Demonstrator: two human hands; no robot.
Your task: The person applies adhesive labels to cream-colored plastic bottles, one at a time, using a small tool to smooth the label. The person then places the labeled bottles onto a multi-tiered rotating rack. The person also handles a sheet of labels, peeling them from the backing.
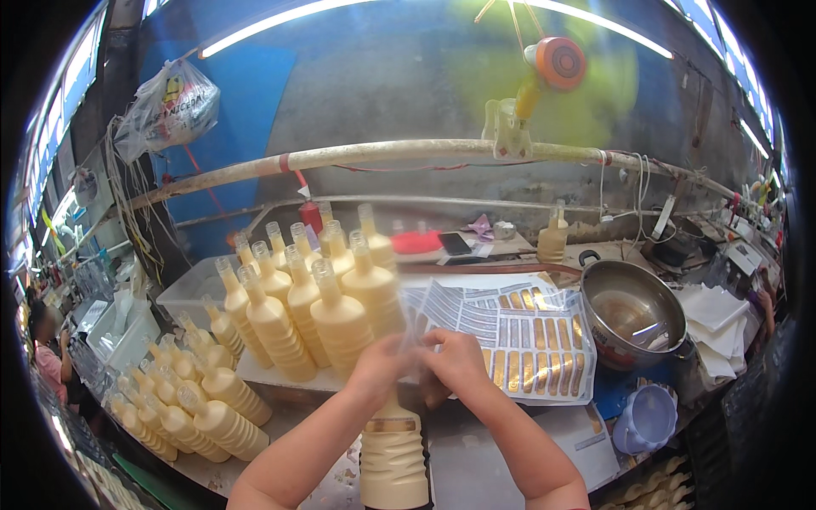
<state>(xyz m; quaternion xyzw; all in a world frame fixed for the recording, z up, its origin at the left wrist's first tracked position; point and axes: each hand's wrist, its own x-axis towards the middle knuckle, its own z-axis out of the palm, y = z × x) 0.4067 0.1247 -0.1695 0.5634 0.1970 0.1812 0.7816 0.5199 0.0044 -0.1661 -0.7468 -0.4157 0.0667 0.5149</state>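
My left hand (382,366) and my right hand (456,360) meet in front of me, fingertips pinched on a thin translucent film (410,328). The film and fingertips are blurred. Just below them stands a cream ribbed bottle (394,462) with a gold-brown label (390,424) across its shoulder; my left hand hides its neck. Right of my hands lies a sheet of gold labels (539,366), with a partly peeled, silvery sheet (456,312) on its left side. Left of my hands, several cream bottles with clear necks (331,312) stand close together on a raised board.
More cream bottles (223,421) crowd the lower left. A steel pot (631,306) and a lilac bucket (645,417) are at the right, near white sheets (714,325). A phone (454,243) lies at the back. An orange-and-yellow fan (548,70) is clamped on a horizontal pipe (382,151). A person (51,357) is far left.
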